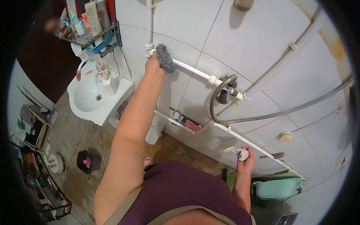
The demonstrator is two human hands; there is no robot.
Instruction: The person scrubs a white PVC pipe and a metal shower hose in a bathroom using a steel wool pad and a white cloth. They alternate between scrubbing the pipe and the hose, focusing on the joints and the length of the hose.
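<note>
My left hand (154, 66) is raised at the wall, its fingers closed on a grey, rough-textured scrubbing cloth (165, 59). The cloth lies over a white water pipe (192, 69), close to the pipe's corner joint. Part of my grip is hidden behind the cloth. Lower down on the right, my right hand (246, 160) is closed around a crumpled white cloth (243, 154), with a loose end hanging out to the left. A metal mixer tap (224, 93) with a flexible hose (258, 117) sits to the right of the grey cloth.
A white washbasin (84, 99) holds a soap bottle (108, 81) at left, under a shelf of bottles (93, 36). On the floor stands a black bucket (89, 162). A round brush (286, 136) hangs on the right wall, above a green basin (277, 188).
</note>
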